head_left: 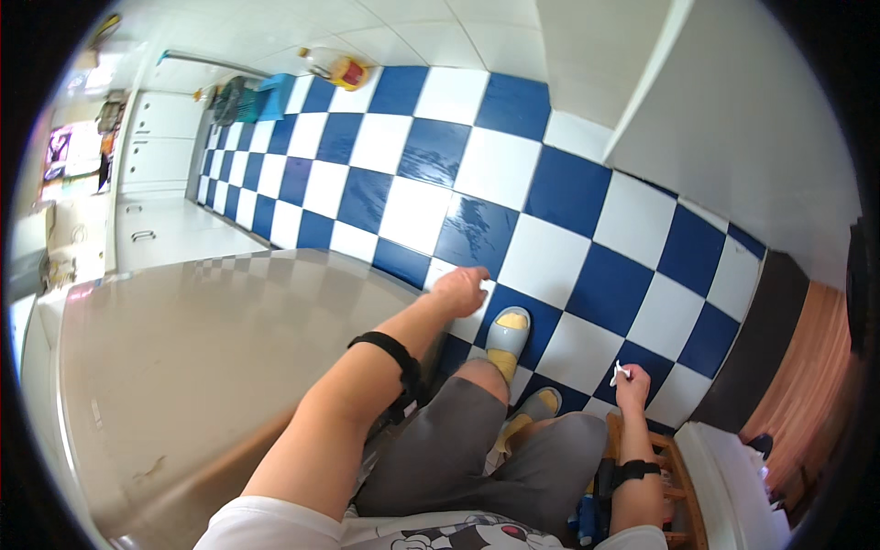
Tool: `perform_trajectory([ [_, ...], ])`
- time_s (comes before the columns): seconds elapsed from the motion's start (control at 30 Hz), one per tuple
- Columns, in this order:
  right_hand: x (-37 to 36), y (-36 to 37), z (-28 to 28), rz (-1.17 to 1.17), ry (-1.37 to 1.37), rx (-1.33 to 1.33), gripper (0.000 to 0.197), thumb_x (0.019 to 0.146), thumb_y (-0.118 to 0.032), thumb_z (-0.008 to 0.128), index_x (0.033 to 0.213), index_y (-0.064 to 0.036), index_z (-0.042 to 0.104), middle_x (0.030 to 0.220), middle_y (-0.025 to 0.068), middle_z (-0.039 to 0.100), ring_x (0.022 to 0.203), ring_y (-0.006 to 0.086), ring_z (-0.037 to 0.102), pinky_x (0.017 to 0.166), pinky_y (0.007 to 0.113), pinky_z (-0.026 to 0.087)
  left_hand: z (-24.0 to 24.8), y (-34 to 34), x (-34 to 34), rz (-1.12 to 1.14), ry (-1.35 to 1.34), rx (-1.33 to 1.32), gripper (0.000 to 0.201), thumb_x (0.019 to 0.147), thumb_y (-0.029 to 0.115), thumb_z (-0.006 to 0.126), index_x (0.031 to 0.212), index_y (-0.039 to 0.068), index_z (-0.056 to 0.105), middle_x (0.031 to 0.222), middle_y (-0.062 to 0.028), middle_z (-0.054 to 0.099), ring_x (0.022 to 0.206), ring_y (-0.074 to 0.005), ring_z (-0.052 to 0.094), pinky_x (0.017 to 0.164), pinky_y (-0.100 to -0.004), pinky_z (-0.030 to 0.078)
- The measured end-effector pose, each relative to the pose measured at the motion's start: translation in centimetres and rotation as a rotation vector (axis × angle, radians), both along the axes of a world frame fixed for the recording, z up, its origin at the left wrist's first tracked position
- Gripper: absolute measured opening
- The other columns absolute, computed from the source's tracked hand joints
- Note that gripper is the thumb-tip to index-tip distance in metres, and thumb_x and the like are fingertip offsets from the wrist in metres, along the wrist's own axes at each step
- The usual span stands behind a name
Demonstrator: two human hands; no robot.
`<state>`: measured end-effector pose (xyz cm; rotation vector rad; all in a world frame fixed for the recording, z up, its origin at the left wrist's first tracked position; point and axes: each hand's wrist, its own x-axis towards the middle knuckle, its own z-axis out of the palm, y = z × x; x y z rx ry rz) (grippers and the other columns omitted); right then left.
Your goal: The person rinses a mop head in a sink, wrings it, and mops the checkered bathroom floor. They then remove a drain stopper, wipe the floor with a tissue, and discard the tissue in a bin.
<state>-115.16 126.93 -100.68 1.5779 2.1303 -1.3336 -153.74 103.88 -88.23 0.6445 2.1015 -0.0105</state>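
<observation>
My left hand (461, 291) is held out over the checkered floor, beside the edge of a large glossy beige surface (229, 339). Its fingers are curled closed, and a bit of white shows at the fingertips; I cannot make out what it is. Lower and to the right, my right hand (632, 388) pinches a small white piece (619, 373) that looks thin and crumpled. Beneath that hand stands a wooden rack (680, 481). Black bands circle both my forearms. A grey slipper (510, 332) is on my forward foot.
Blue and white tiles (500, 229) cover the floor. By the far wall lies a clear bottle with yellowish contents (335, 69), near a blue container (273, 96). White drawers (165, 142) stand at far left. A dark threshold (756, 330) borders wooden flooring (816, 367) at right.
</observation>
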Motion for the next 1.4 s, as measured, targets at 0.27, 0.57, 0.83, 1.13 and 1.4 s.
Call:
perform_trajectory([
  [0.27, -6.3, 0.8, 19.5, -0.325, 0.223, -0.303, 0.01, 0.085, -0.007, 0.06, 0.091, -0.0007, 0.064, 0.072, 0.0054, 0.063, 0.056, 0.0122, 0.055, 0.049, 0.029, 0.043, 15.4, 2.1, 0.9, 0.1, -0.037, 0.136, 0.04, 0.088, 0.025, 0.059, 0.124, 0.008, 0.061, 0.117, -0.02, 0.066, 0.11, -0.0366, 0.062, 0.093, -0.0431, 0.051],
  [0.57, -5.1, -4.9, 55.0, -0.515, 0.553, -0.315, 0.006, 0.088, -0.007, 0.061, 0.091, -0.002, 0.059, 0.066, 0.0023, 0.055, 0.053, 0.0093, 0.052, 0.045, 0.026, 0.041, 38.6, 3.5, 5.5, 0.095, -0.163, 0.46, 0.043, 0.083, 0.027, 0.069, 0.12, 0.006, 0.063, 0.095, -0.0163, 0.072, 0.088, -0.0295, 0.069, 0.078, -0.039, 0.054],
  [0.83, 5.9, -10.7, 75.9, -0.512, 0.8, 0.134, 0.014, 0.086, -0.013, 0.065, 0.092, -0.0011, 0.06, 0.069, 0.0029, 0.059, 0.055, 0.0091, 0.052, 0.051, 0.027, 0.043, 46.4, 5.5, 8.6, 0.173, -0.694, 0.634, 0.036, 0.092, 0.01, 0.06, 0.125, -0.004, 0.056, 0.085, -0.0101, 0.069, 0.07, -0.0146, 0.065, 0.061, -0.0268, 0.053],
  [1.13, 18.1, -33.2, 76.8, -1.084, 0.453, 0.286, 0.015, 0.088, -0.014, 0.063, 0.093, -0.0008, 0.059, 0.069, 0.0073, 0.059, 0.055, 0.0143, 0.056, 0.052, 0.033, 0.045, 50.4, 11.3, 22.9, -0.803, -0.712, 0.557, 0.028, 0.089, 0.005, 0.062, 0.117, 0.0, 0.061, 0.084, -0.0057, 0.067, 0.072, -0.0108, 0.062, 0.062, -0.0238, 0.051],
  [1.4, 30.9, -59.3, 63.7, -2.156, 0.481, 0.216, 0.026, 0.087, -0.012, 0.065, 0.108, 0.0038, 0.064, 0.082, 0.0145, 0.068, 0.062, 0.0199, 0.066, 0.052, 0.034, 0.057, 58.3, 3.8, 43.8, -1.2, -1.035, 0.456, 0.027, 0.091, 0.008, 0.065, 0.117, 0.002, 0.062, 0.086, -0.0025, 0.066, 0.075, -0.0083, 0.062, 0.07, -0.0207, 0.05],
])
